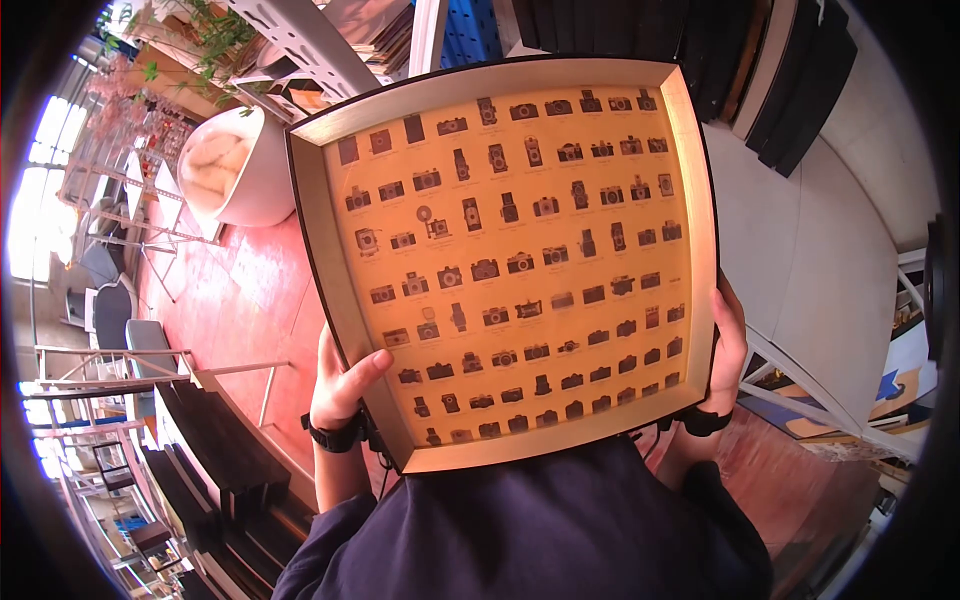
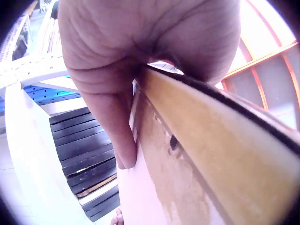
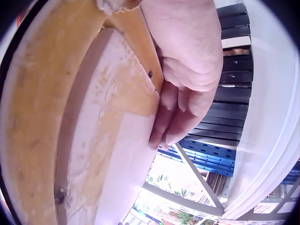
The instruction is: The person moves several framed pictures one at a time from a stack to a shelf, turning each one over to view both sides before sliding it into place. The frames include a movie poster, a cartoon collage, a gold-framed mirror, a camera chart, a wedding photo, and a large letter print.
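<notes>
A framed camera print [image 1: 520, 260], with rows of small cameras on an orange-yellow ground and a silvery-gold frame, is held up before the torso. My left hand [image 1: 345, 380] grips its lower left side, thumb over the front edge. On the opposite side, my right hand [image 1: 730, 340] holds the right edge, its fingers passing behind. In the left wrist view, the left fingers [image 2: 123, 136] lie along the back of the picture frame [image 2: 225, 126]. The right wrist view shows the right fingers [image 3: 180, 117] against the wooden back [image 3: 108, 122], where pale paper covers part of it.
Dark frames [image 1: 640, 40] stand in a row at the top, beside a pale tabletop [image 1: 810, 230]. More dark frames [image 1: 220, 450] are stacked lower left. A white rounded chair [image 1: 250, 180] stands on the reddish floor [image 1: 240, 300]. Metal shelving [image 1: 300, 40] rises behind the picture.
</notes>
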`<state>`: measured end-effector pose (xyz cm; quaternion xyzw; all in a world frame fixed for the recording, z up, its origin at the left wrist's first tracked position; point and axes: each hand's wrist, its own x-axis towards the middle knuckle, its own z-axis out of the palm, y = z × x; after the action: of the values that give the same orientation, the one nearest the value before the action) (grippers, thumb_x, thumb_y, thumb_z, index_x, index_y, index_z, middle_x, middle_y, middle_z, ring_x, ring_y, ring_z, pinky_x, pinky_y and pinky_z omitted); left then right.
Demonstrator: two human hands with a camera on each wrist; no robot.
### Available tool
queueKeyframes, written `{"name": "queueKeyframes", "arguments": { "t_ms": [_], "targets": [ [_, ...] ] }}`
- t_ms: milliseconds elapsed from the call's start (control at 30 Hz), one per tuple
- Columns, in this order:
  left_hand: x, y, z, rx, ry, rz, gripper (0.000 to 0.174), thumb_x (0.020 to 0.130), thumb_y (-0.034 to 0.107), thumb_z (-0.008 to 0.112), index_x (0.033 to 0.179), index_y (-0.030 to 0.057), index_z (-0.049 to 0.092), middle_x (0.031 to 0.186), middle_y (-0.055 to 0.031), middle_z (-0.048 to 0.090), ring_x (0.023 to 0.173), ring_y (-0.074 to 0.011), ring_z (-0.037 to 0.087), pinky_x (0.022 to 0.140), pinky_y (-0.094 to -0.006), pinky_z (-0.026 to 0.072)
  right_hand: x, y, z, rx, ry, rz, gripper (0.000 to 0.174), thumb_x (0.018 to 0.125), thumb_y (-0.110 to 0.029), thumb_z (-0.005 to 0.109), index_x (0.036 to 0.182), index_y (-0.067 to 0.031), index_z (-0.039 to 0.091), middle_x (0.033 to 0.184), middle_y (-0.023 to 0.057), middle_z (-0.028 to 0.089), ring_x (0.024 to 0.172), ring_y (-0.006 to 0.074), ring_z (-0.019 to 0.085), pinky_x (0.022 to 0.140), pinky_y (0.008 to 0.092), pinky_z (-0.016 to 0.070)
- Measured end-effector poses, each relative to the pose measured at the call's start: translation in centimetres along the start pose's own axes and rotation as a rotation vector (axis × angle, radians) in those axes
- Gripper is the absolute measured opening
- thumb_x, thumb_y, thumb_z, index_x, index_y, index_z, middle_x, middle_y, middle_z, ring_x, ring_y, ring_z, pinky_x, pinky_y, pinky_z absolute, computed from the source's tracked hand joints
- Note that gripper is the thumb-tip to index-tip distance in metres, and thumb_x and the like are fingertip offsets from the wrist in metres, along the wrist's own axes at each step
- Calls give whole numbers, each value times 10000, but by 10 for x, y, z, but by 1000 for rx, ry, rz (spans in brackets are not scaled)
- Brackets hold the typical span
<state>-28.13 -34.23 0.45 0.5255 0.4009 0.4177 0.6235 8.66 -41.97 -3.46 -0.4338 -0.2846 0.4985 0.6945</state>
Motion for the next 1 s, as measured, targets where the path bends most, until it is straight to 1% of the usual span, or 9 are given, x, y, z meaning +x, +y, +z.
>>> {"name": "queueKeyframes", "arguments": {
  "t_ms": [133, 333, 400, 567, 700, 767, 800, 867, 1000],
  "targets": [
    [-2, -1, 1, -23, 31, -14, 605, 773, 187, 698, 1259, -40, 418, 1153, -123, 560, 1058, -199, 527, 904, -323, 410, 3, -4, 4, -5, -17, 13, 583, 896, -245, 467, 1338, 109, 333, 1295, 173, 476, 1171, 214, 470, 989, 300, 332],
    [-3, -4, -1, -48, 63, -33, 588, 806, 226, 666, 1266, -35, 412, 1167, -128, 546, 1070, -207, 519, 915, -333, 404, 8, -8, 6, -42, -12, 19, 574, 901, -248, 460, 1335, 108, 342, 1287, 169, 483, 1155, 205, 479, 980, 294, 339],
    [-2, -6, -3, -61, 73, -12, 601, 814, 250, 658, 1276, -35, 398, 1182, -130, 534, 1081, -207, 511, 926, -335, 395, 10, -8, 6, -35, -16, 19, 569, 902, -244, 460, 1334, 107, 343, 1286, 165, 485, 1151, 202, 481, 977, 292, 342],
    [-2, -6, -1, -93, 79, -8, 603, 830, 225, 644, 1304, -32, 373, 1210, -129, 523, 1104, -206, 500, 941, -334, 384, 12, -9, 9, 36, -6, 50, 534, 905, -231, 460, 1317, 98, 373, 1273, 152, 497, 1130, 196, 492, 962, 290, 356],
    [-5, -7, 0, -121, 83, 3, 588, 852, 196, 623, 1328, -24, 358, 1239, -128, 510, 1128, -200, 490, 949, -335, 381, 11, -6, 8, 27, -14, 61, 524, 904, -234, 464, 1306, 93, 389, 1253, 149, 511, 1112, 194, 503, 950, 289, 367],
    [-5, -7, 0, -121, 88, 11, 589, 854, 197, 623, 1330, -23, 356, 1242, -127, 508, 1130, -200, 489, 951, -334, 381, 11, -5, 14, -22, 16, 37, 426, 937, -248, 401, 1252, 36, 441, 1117, 104, 570, 959, 164, 584, 819, 277, 468],
    [-5, -7, 1, -122, 88, 9, 590, 855, 198, 624, 1333, -21, 355, 1246, -126, 506, 1132, -199, 487, 952, -334, 380, 11, -6, 13, -22, 11, 36, 426, 937, -248, 401, 1252, 36, 441, 1117, 104, 570, 959, 164, 584, 819, 277, 468],
    [-7, -7, 3, -122, 103, -3, 593, 857, 203, 623, 1335, -21, 353, 1247, -125, 506, 1133, -198, 487, 952, -332, 380, 9, -3, 8, -2, -14, 68, 519, 904, -238, 470, 1301, 89, 396, 1230, 145, 527, 1089, 190, 519, 928, 287, 385],
    [-7, -10, 0, -112, 94, 2, 582, 868, 214, 609, 1337, -19, 354, 1248, -122, 506, 1130, -198, 488, 950, -329, 380, 10, -2, 9, 11, -36, 61, 519, 904, -240, 473, 1299, 89, 398, 1227, 144, 529, 1087, 190, 521, 927, 288, 385]
  ]
}}
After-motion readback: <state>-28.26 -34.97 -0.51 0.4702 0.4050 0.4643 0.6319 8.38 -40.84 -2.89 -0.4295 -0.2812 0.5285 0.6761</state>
